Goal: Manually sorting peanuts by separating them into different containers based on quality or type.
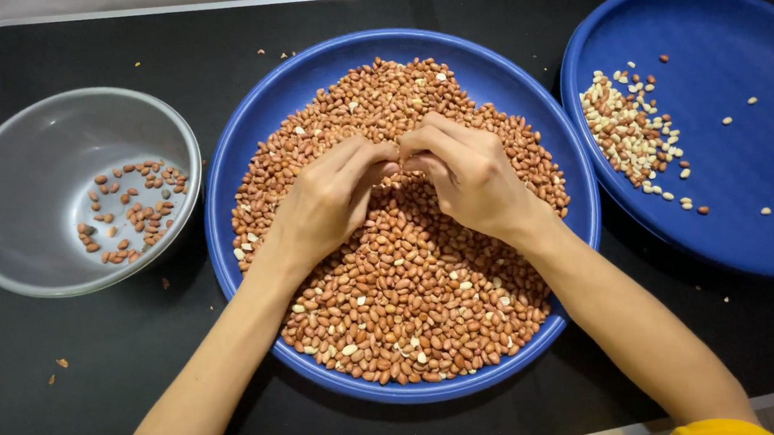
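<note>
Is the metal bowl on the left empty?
No, the metal bowl holds a small scatter of red-skinned peanuts on its bottom.

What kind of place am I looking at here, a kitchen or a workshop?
Probably a home kitchen or food-prep table: a blue tray heaped with peanuts, a steel bowl, and a second blue tray of skinned nuts.

- A metal bowl holding a few red-skinned peanuts is sitting well off to the left of the grip.
- A second blue tray is lying to its right, carrying pale skinned peanuts.
- A black mat is lying underneath.
</note>
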